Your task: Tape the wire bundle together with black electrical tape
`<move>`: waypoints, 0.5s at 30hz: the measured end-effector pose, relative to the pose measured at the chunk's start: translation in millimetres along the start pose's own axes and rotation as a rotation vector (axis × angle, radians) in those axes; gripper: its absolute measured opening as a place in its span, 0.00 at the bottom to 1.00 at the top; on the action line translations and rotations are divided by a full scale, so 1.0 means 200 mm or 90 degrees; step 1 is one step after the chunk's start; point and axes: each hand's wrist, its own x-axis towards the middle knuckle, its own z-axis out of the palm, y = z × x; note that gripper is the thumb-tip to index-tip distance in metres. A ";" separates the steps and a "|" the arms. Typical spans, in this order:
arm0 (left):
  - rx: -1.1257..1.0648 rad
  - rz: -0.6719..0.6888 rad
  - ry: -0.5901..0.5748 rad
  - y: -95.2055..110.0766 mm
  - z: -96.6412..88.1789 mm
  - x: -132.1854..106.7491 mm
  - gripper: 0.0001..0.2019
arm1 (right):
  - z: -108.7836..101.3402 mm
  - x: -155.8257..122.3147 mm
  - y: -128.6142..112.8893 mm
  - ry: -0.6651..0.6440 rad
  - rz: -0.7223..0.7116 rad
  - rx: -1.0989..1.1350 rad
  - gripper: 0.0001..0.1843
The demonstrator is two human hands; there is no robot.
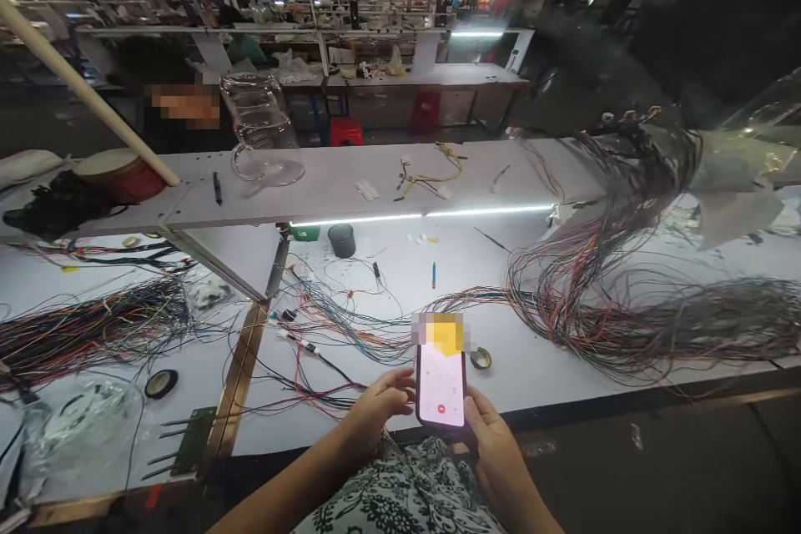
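Observation:
A smartphone [441, 388] with a lit pinkish call screen is held upright at the near edge of the white workbench [551, 367]. My left hand [379, 405] grips its left side with the fingers curled round it. My right hand [491, 434] wraps the right side and bottom, thumb beside the screen. Both forearms rest over a black-and-white floral garment [400, 492]. Just behind the phone lie loose coloured wires [350, 334] and a small roll of tape [481, 358].
A large bundle of coloured wires [626, 300] sweeps across the right of the bench, another wire bundle [81, 325] lies at the left. A raised shelf [350, 183] carries a glass jug [259, 129], a pen and yellow wires. A black tape roll [161, 384] sits left. A person sits behind the shelf.

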 end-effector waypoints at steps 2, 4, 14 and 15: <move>-0.054 0.051 -0.033 0.08 0.10 -0.01 0.28 | -0.02 0.02 -0.03 -0.028 -0.003 -0.011 0.35; -0.092 0.089 -0.039 0.13 0.20 -0.01 0.28 | -0.05 0.03 -0.06 -0.067 -0.004 -0.024 0.32; 0.060 0.223 0.123 0.08 0.50 0.00 0.39 | -0.14 0.00 -0.30 -0.210 0.004 -0.116 0.28; 0.079 0.226 0.132 0.08 0.51 0.00 0.39 | -0.15 0.00 -0.31 -0.216 -0.002 -0.131 0.28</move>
